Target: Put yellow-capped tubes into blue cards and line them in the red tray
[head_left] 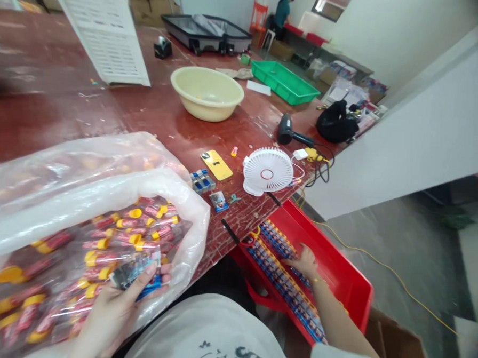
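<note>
In my left hand (131, 296) is a small stack of shiny printed packets (138, 272), blue and dark, pinched between thumb and fingers. That hand is over a clear plastic bag (182, 194), which stands wide at the mouth and is full of small red tubes with yellow caps (134, 237). My right hand (309, 264) is down in the red crate (355, 292), fingers apart, on or just over a row of packed items (276, 237). I see nothing held in it. A longer row of the same items (285, 288) lies alongside.
On the red table (118, 108) are a yellow phone (219, 166), a white fan (268, 171), a hair dryer (287, 131), a cream basin (206, 94), a green tray (284, 82) and loose packets (219, 201). A yellow cable (379, 261) crosses the floor. A person (282, 13) stands far back.
</note>
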`<state>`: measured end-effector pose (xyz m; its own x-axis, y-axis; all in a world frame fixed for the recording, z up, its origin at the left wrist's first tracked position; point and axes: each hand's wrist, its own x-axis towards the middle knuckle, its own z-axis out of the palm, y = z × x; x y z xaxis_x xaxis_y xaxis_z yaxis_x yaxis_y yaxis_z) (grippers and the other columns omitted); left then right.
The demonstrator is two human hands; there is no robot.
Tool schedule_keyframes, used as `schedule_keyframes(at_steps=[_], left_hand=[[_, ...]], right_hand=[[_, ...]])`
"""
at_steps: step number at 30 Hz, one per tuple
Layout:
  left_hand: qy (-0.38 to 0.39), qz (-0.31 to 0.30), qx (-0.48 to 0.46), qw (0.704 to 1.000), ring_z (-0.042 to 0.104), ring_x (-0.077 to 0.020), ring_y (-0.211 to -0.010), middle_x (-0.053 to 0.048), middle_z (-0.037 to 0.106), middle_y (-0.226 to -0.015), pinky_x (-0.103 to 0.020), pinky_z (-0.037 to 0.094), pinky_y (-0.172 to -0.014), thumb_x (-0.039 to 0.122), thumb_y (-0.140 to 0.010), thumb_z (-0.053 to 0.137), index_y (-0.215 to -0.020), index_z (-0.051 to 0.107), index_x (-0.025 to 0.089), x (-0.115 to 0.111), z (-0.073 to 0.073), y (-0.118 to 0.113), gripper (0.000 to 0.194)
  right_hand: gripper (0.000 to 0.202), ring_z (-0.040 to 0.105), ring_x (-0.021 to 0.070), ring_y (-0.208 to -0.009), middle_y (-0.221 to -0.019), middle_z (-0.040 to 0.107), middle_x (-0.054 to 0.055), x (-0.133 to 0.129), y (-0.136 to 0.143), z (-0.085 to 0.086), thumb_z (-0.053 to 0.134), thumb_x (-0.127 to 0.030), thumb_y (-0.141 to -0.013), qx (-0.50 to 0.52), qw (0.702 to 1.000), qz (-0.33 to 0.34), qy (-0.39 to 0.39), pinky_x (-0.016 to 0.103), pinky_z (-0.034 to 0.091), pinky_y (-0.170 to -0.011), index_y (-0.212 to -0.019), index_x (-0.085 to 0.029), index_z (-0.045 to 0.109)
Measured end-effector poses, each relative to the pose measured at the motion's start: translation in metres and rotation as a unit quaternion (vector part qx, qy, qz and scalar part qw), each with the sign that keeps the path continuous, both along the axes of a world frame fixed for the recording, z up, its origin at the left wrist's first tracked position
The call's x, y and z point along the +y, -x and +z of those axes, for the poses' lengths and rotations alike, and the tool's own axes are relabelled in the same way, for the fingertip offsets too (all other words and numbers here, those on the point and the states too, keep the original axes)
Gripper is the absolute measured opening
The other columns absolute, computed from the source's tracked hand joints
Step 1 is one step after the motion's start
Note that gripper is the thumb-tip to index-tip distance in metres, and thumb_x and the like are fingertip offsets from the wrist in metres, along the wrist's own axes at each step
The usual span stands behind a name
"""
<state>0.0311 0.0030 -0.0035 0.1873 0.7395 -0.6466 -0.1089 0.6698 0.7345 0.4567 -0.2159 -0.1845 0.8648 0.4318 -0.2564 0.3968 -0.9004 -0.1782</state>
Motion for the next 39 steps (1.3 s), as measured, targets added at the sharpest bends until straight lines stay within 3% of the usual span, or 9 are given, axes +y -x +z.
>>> schedule_keyframes(at_steps=[4,9,12,15,19,22,28,33,39], left_hand=[[-0.035,0.007,0.002,0.999,0.071,-0.0238,-0.068,-0.007,0.077,-0.075,-0.032,0.057,-0.061,0.038,-0.056,0.085,-0.084,0.073,0.015,-0.004,0.002,0.013,0.037],[-0.050,0.002,-0.003,0.999,0.070,-0.0249,-0.070,-0.011,0.077,-0.081,-0.032,0.055,-0.060,0.043,-0.065,0.078,-0.084,0.074,0.015,-0.007,0.001,0.024,0.035],[-0.027,0.014,-0.012,0.999,0.071,-0.0266,-0.078,-0.013,0.077,-0.088,-0.034,0.056,-0.064,0.042,-0.066,0.078,-0.090,0.073,0.016,-0.008,0.001,0.030,0.036],[-0.017,0.040,-0.031,0.999,0.072,-0.0276,-0.082,-0.014,0.077,-0.089,-0.037,0.056,-0.068,0.039,-0.061,0.082,-0.090,0.073,0.014,-0.009,-0.001,0.037,0.039],[-0.028,0.070,-0.033,0.997,0.072,-0.0273,-0.079,-0.013,0.077,-0.085,-0.036,0.056,-0.066,0.041,-0.066,0.078,-0.087,0.074,0.015,-0.010,-0.001,0.044,0.033],[-0.030,0.057,-0.029,0.997,0.071,-0.0266,-0.078,-0.013,0.077,-0.085,-0.034,0.056,-0.063,0.047,-0.071,0.072,-0.088,0.074,0.016,-0.010,0.000,0.045,0.036],[-0.084,0.034,-0.037,0.995,0.064,-0.0189,-0.061,-0.004,0.070,-0.064,-0.027,0.050,-0.057,0.039,-0.059,0.082,-0.069,0.070,0.016,-0.003,-0.002,0.036,0.027],[-0.115,0.018,-0.060,0.991,0.054,-0.0116,-0.048,0.002,0.062,-0.053,-0.022,0.039,-0.048,0.032,-0.058,0.083,-0.061,0.064,0.015,-0.001,-0.001,0.031,0.025],[-0.142,0.027,-0.005,0.990,0.054,-0.0129,-0.046,0.002,0.063,-0.051,-0.023,0.039,-0.047,0.035,-0.061,0.080,-0.060,0.065,0.016,-0.003,0.002,0.031,0.024]], right_hand=[[0.062,0.049,0.0387,-0.116,-0.119,0.053,0.018,0.024,0.027,0.039,0.064,-0.051,-0.064,-0.047,0.984,0.071,-0.156,0.055,0.041,-0.091,-0.114,-0.018,0.048],[0.014,0.059,0.0250,-0.093,-0.096,0.061,0.008,0.133,0.152,0.114,0.059,-0.023,-0.080,0.004,0.806,0.344,-0.482,0.043,0.047,-0.085,-0.093,-0.024,0.054],[0.015,0.058,0.0240,-0.096,-0.096,0.063,0.008,0.203,0.239,0.147,0.051,-0.012,-0.084,0.124,0.723,0.564,-0.379,0.041,0.047,-0.086,-0.092,-0.024,0.057],[0.019,0.058,0.0266,-0.097,-0.095,0.064,0.009,0.246,0.288,0.153,0.056,-0.006,-0.078,0.174,0.708,0.630,-0.269,0.044,0.046,-0.087,-0.091,-0.019,0.058],[0.031,0.061,0.0232,-0.097,-0.098,0.065,0.007,0.261,0.295,0.143,0.056,-0.005,-0.076,0.250,0.702,0.612,-0.265,0.041,0.048,-0.088,-0.103,-0.020,0.058],[0.031,0.064,0.0209,-0.093,-0.104,0.066,0.006,0.256,0.284,0.142,0.061,-0.022,-0.081,0.457,0.708,0.437,-0.316,0.039,0.052,-0.083,-0.112,-0.022,0.055],[0.044,0.067,0.0162,-0.084,-0.095,0.069,0.002,0.239,0.275,0.169,0.067,-0.038,-0.081,0.710,0.583,0.152,-0.363,0.033,0.054,-0.079,-0.121,-0.027,0.052],[0.052,0.068,0.0144,-0.083,-0.100,0.064,-0.003,0.234,0.283,0.189,0.065,-0.032,-0.085,0.681,0.562,0.216,-0.417,0.034,0.055,-0.079,-0.128,-0.039,0.037],[0.038,0.064,0.0183,-0.100,-0.104,0.062,0.004,0.229,0.294,0.191,0.062,-0.029,-0.087,0.523,0.617,0.371,-0.456,0.036,0.053,-0.087,-0.116,-0.030,0.037]])
